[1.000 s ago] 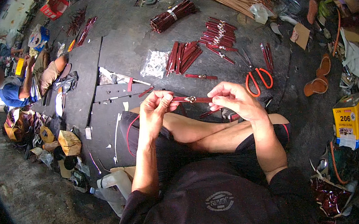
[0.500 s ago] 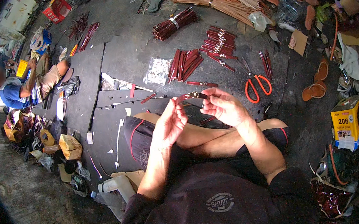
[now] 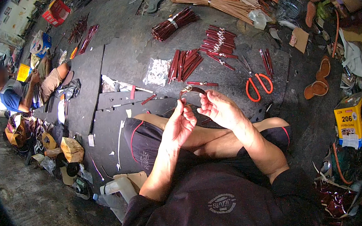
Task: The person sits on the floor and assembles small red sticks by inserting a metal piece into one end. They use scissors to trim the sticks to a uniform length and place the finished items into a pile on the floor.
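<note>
A narrow dark red strap [image 3: 196,89] with a shiny metal buckle [image 3: 187,89] arches between my two hands, above my crossed legs. My left hand [image 3: 179,125] pinches its left end near the buckle. At the other end, the fingertips of my right hand [image 3: 221,110] are closed on the strap. Just beyond my hands, a similar buckled strap [image 3: 202,84] lies on the dark floor mat. Farther off are a pile of plain red strips [image 3: 183,64] and a stack of buckled straps [image 3: 218,42].
Orange-handled scissors [image 3: 258,86] lie to the right, beside a few red strips [image 3: 266,61]. A clear plastic bag [image 3: 157,71] and a tied red bundle [image 3: 174,23] lie ahead. Sandals [image 3: 318,85] and a yellow box [image 3: 350,120] stand at right. Another person [image 3: 15,93] sits far left.
The strap has become more sharply arched, its buckle now higher and nearer my left hand. My hands have drawn closer together, the left moving slightly right.
</note>
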The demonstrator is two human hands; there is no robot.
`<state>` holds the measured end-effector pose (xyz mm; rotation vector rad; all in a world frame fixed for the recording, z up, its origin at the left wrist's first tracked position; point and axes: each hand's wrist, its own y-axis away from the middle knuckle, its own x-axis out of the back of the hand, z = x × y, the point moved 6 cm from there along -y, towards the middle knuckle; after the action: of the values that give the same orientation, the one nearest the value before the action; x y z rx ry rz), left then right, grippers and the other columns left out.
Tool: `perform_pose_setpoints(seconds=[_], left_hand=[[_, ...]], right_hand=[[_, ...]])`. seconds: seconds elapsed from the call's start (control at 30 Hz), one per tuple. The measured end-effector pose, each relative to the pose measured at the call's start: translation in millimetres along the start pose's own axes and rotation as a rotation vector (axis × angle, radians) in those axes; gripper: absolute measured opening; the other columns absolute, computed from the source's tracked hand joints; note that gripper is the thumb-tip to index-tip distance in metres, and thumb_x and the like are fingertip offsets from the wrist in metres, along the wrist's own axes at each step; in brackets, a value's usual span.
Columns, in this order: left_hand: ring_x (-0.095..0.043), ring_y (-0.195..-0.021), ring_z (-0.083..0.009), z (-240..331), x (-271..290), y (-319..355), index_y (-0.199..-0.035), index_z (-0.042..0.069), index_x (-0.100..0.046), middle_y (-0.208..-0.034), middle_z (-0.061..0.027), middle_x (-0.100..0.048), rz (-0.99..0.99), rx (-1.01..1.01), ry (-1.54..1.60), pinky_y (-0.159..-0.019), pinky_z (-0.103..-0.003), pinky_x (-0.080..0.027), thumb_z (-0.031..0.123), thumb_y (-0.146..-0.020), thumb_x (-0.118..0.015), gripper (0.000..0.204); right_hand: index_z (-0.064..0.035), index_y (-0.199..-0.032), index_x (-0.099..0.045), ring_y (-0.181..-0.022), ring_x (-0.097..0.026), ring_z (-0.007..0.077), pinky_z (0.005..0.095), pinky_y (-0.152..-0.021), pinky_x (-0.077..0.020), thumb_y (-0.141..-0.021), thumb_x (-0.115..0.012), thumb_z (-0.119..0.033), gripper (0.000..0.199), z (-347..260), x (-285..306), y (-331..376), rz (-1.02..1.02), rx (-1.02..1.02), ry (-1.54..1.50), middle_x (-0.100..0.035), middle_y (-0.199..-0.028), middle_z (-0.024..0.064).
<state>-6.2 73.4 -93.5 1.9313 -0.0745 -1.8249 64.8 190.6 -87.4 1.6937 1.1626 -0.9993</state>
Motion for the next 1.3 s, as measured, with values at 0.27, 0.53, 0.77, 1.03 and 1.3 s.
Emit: perform_pose_setpoints(seconds=[0.27, 0.53, 0.77, 1.03, 1.3], left_hand=[[-0.061, -0.073, -0.0141, 20.2, -31.3, 13.7, -0.127, 0.001, -0.051, -0.086, -0.0058, -0.064, 0.030, -0.102, -0.213, -0.065, -0.027, -0.050, 0.060, -0.093, -0.051, 0.069], [-0.065, -0.079, -0.0109, 44.2, -74.1, 39.7, -0.113, -0.002, -0.063, -0.090, -0.0069, -0.069, 0.166, -0.541, -1.228, -0.073, -0.024, -0.053, 0.008, -0.091, -0.068, 0.025], [-0.066, -0.086, -0.0120, 27.8, -64.8, 35.6, -0.111, -0.003, -0.064, -0.098, -0.0099, -0.070, 0.049, -0.523, -1.090, -0.080, -0.024, -0.054, 0.006, -0.089, -0.069, 0.024], [-0.063, -0.085, -0.0098, 15.1, -77.6, 42.5, -0.123, 0.000, -0.059, -0.098, -0.0073, -0.069, 0.098, -0.647, -1.223, -0.080, -0.024, -0.051, 0.006, -0.091, -0.067, 0.033], [-0.063, -0.083, -0.0092, 19.4, -74.9, 40.7, -0.121, 0.001, -0.060, -0.094, -0.0062, -0.069, 0.099, -0.614, -1.255, -0.078, -0.023, -0.051, 0.007, -0.091, -0.069, 0.032]], right_hand=[[0.0006, -0.107, -0.065, -0.086, -0.068, 0.0151, 0.0302, -0.080, -0.0560, -0.095, -0.061, -0.012, 0.018, -42.2, -50.9, 24.1, 0.053, 0.273, 0.998, -0.071, -0.091, 0.0094], [-0.0021, -0.110, -0.066, -0.093, -0.068, 0.0254, 0.0351, -0.081, -0.0527, -0.088, -0.070, -0.014, 0.025, -49.9, -105.9, 40.3, -0.033, 0.594, 1.618, -0.069, -0.100, 0.0131], [0.0032, -0.105, -0.064, -0.080, -0.063, 0.0084, 0.0261, -0.072, -0.0533, -0.094, -0.063, -0.007, 0.016, -29.3, -82.1, 30.1, 0.022, 0.211, 1.270, -0.068, -0.088, 0.0057], [0.0037, -0.101, -0.064, -0.081, -0.063, 0.0082, 0.0248, -0.074, -0.0529, -0.093, -0.064, -0.008, 0.014, -27.4, -73.0, 33.5, 0.017, 0.212, 1.262, -0.068, -0.089, 0.0056], [0.0045, -0.107, -0.064, -0.090, -0.069, 0.0157, 0.0288, -0.080, -0.0560, -0.093, -0.065, -0.009, 0.020, -29.7, -73.2, 30.1, -0.046, 0.267, 1.281, -0.071, -0.097, 0.0114]])
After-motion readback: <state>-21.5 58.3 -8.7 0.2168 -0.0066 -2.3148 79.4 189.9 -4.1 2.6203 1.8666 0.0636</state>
